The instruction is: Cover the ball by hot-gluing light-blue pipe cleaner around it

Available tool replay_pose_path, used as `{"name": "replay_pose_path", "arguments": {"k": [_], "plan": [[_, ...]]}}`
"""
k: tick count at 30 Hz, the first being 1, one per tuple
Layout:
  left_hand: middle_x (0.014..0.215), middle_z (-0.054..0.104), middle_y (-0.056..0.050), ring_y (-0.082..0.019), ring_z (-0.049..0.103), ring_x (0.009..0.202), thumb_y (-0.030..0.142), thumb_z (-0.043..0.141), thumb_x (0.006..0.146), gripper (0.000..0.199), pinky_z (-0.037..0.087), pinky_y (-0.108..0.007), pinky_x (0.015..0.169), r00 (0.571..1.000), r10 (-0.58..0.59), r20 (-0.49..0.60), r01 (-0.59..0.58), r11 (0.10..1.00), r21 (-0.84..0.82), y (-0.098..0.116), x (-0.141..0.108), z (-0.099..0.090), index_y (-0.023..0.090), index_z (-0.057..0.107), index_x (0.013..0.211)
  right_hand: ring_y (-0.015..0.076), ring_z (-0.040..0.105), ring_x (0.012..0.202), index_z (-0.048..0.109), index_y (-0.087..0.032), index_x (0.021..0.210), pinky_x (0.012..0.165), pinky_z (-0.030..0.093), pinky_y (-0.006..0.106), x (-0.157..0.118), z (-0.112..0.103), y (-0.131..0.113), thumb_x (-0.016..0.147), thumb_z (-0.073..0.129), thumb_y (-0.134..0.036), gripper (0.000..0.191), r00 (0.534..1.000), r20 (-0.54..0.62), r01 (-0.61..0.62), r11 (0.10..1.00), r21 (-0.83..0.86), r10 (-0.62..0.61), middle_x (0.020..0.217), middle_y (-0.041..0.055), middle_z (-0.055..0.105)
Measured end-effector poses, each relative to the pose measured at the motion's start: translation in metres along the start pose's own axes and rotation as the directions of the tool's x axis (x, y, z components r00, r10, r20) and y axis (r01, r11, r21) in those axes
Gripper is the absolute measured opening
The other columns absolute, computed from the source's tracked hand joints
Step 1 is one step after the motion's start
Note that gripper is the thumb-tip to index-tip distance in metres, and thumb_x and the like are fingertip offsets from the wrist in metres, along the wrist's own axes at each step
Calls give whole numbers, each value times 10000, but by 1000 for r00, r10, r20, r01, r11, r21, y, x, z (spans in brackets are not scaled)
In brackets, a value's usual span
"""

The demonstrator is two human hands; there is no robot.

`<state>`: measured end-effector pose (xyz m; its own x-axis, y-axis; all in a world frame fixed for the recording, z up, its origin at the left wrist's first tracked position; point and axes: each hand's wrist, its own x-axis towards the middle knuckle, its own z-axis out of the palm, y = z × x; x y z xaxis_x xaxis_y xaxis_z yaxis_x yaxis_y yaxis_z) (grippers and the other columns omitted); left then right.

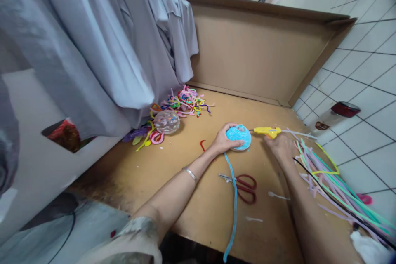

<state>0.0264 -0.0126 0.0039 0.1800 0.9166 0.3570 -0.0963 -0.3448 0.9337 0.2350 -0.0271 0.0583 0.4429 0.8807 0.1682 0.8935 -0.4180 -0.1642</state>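
Both hands are curled: left hand (225, 139) around the round blue cord-wound ball (239, 137) between the desk's (173, 152) near and far edges, right hand (281, 147) around the yellow plastic glue gun (267, 131); a slip could burn me.

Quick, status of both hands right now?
Left hand: closed around the blue ball.
Right hand: closed, holding the yellow glue gun, its tip pointed toward the ball.

The left arm (175, 202) wears a silver bangle (189, 173) and mottled sleeve (140, 232).
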Motion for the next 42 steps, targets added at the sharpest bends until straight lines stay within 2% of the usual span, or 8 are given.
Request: {"name": "replay_pose_path", "arguments": {"k": [11, 24, 31, 36, 38, 40, 41, 42], "plan": [[1275, 581, -122, -255, 559, 1180, 236, 854, 514, 689, 427, -399, 1035, 1000, -3, 11, 3, 1000, -6, 1, 0, -1, 151, 543, 1122, 389, 640, 989, 586, -23, 1177, 771, 494, 416, -5, 17, -2, 817, 468, -470, 586, 996, 71, -46, 999, 6, 46, 1078, 264, 670], [1255, 579, -94, -246, 551, 1174, 240, 865, 503, 700, 423, -399, 1040, 1000, 18, -15, -18, 1000, 8, -2, -1, 2, 179, 562, 1131, 390, 659, 932, 633, -40, 1097, 657, 483, 384, -6, 27, 4, 827, 457, -521, 579, 998, 52, -19, 1000, -14, 20, 1019, 266, 687], [1262, 575, -93, -249, 546, 1180, 233, 864, 496, 684, 412, -401, 1051, 999, 45, -9, -45, 999, 5, -2, -2, 4, 178, 578, 1115, 404, 638, 980, 602, 27, 1135, 721, 486, 418, -13, 31, 5, 867, 418, -474, 597, 994, 106, 6, 1000, -2, -6, 1039, 299, 653], [1236, 589, -89, -245, 559, 1157, 245, 866, 501, 661, 426, -399, 1043, 997, 76, -19, -75, 997, 22, 1, -3, 4, 180, 592, 1099, 472, 537, 1105, 601, 92, 1098, 866, 425, 556, -30, 13, 4, 857, 456, -391, 559, 987, -142, 66, 993, -98, -79, 1097, 362, 577], [1226, 596, -95, -251, 572, 1138, 261, 865, 508, 656, 446, -401, 1024, 998, 51, -24, -50, 998, 26, 1, -2, 4, 175, 594, 1099, 480, 489, 1160, 625, 24, 1083, 905, 378, 619, -53, -9, -5, 849, 467, -399, 509, 951, -276, 149, 989, 21, -138, 1124, 351, 564], [1225, 602, -107, -263, 574, 1141, 254, 867, 509, 662, 450, -407, 1025, 999, 20, -36, -18, 999, 31, 1, -1, 5, 161, 592, 1104, 398, 559, 1078, 663, -104, 1023, 887, 433, 554, -90, -31, -24, 822, 517, -456, 431, 942, -115, 333, 842, 423, -315, 1052, 246, 629], [1216, 612, -108, -267, 580, 1132, 249, 862, 520, 658, 460, -407, 1016, 998, 9, -56, -8, 1000, 27, 1, -2, 6, 161, 588, 1112, 344, 587, 1043, 661, -176, 1043, 882, 461, 503, -111, -38, -38, 798, 559, -491, 412, 878, 20, 345, 661, 666, -478, 1050, 182, 653], [1222, 613, -103, -271, 586, 1126, 246, 864, 520, 686, 471, -403, 1006, 997, 5, -73, -4, 1000, 19, 1, -2, 7, 167, 576, 1138, 300, 603, 1028, 644, -225, 1098, 884, 478, 459, -133, -43, -54, 757, 627, -506, 441, 736, 173, 228, 481, 847, -654, 1082, 135, 662]]}}
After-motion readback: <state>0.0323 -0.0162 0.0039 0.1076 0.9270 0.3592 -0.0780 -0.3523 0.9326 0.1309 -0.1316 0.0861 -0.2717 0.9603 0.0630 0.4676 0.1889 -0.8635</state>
